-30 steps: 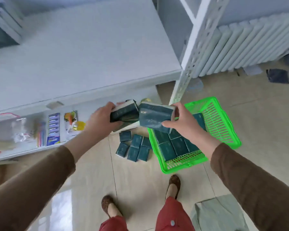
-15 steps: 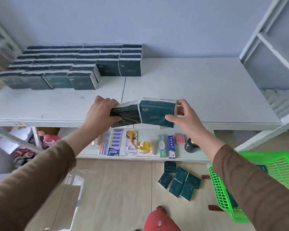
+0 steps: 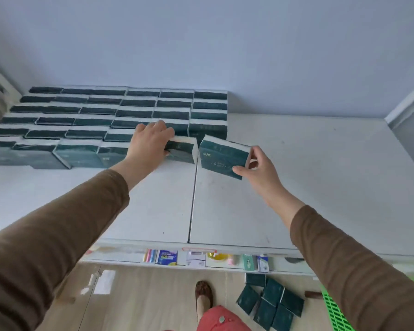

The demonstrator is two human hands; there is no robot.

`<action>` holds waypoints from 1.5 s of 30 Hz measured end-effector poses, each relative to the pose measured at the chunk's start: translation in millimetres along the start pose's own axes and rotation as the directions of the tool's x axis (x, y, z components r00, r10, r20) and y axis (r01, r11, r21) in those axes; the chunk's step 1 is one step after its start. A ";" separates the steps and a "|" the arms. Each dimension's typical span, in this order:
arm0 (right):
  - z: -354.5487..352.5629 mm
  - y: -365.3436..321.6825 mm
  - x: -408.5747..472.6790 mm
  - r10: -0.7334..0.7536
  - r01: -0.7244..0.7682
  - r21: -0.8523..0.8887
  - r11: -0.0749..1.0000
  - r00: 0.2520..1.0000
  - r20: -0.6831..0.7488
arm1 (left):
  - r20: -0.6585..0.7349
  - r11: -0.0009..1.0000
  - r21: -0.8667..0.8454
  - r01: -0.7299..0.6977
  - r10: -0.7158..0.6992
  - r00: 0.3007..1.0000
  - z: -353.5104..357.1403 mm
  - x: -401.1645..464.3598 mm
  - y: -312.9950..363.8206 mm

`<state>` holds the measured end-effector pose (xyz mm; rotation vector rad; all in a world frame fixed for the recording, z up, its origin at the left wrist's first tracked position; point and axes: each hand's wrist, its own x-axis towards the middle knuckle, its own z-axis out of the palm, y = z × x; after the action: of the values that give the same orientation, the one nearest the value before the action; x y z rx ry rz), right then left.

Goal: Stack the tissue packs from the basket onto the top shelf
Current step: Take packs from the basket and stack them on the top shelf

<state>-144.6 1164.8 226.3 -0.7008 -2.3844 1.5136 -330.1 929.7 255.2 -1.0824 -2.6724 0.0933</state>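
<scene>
One tissue pack [image 3: 181, 150] is sitting on the top shelf [image 3: 296, 187] at the front row's right end w/ the left hand [image 3: 151, 144] gripping it, while the right hand [image 3: 258, 170] is pinching a 2nd pack [image 3: 221, 156] tilted just beside it, basket [image 3: 337, 311] down at the floor.

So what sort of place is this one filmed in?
Probably a small shop or stockroom: rows of identical tissue packs on a white top shelf, and small packaged goods on the shelf below.
</scene>
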 end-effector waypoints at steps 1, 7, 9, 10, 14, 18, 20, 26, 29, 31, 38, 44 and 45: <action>5.7 1.0 11.8 0.002 -0.002 -0.008 1.000 1.000 0.002 | 0.016 1.000 0.027 -0.001 0.001 1.000 5.1 9.8 -4.8; 38.1 14.1 62.1 0.013 -0.012 -0.045 0.999 1.000 0.025 | 0.080 0.994 0.093 0.049 -0.056 0.995 30.1 35.1 -27.5; 49.0 18.3 72.9 0.016 -0.015 -0.053 0.998 1.000 0.023 | 0.085 0.995 0.042 0.085 -0.088 0.992 34.9 36.5 -29.0; 54.2 19.3 76.8 0.016 -0.015 -0.056 0.998 1.000 0.016 | 0.082 0.996 0.018 0.092 -0.093 0.992 36.1 36.5 -28.7; 73.5 17.3 85.2 0.041 -0.042 -0.001 0.999 0.992 -0.122 | 0.068 0.994 -0.051 0.094 -0.090 0.994 38.2 32.7 -28.2; 81.0 19.5 80.3 0.059 -0.056 0.022 0.998 0.983 -0.175 | 0.063 0.988 -0.107 0.114 -0.107 0.992 34.5 23.8 -25.0; 77.6 23.1 70.9 0.060 -0.058 0.023 0.998 0.990 -0.127 | 0.079 0.984 -0.124 0.127 -0.118 0.990 28.6 15.6 -19.4; 37.8 32.7 -1.3 -0.018 0.011 -0.142 0.990 0.999 -0.050 | 0.058 0.969 -0.226 0.101 -0.090 0.994 3.1 -42.7 29.3; 7.7 43.0 -64.6 -0.099 0.089 -0.214 0.973 0.994 -0.037 | 0.023 0.959 -0.280 0.037 -0.032 0.999 -9.4 -85.2 73.3; -14.1 55.3 -113.8 -0.143 0.126 -0.285 0.950 0.989 -0.039 | -0.018 0.954 -0.301 -0.019 0.014 1.000 -17.4 -115.3 107.7; -95.5 119.4 -282.0 -0.114 0.079 -0.588 0.805 0.993 -0.024 | -0.035 0.899 -0.398 -0.183 0.184 0.982 -28.5 -221.2 245.9; -168.1 182.4 -376.5 0.065 -0.085 -0.639 0.765 0.996 -0.054 | 0.082 0.857 -0.437 -0.271 0.338 0.937 -24.3 -264.6 372.1; -180.9 195.4 -387.2 0.092 -0.113 -0.643 0.758 0.994 -0.066 | 0.101 0.851 -0.442 -0.285 0.362 0.927 -22.6 -267.1 394.7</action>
<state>319.5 1178.7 153.4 -0.9871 -2.8896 0.6471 126.8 1028.7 159.7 -1.7351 -2.7042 -0.3599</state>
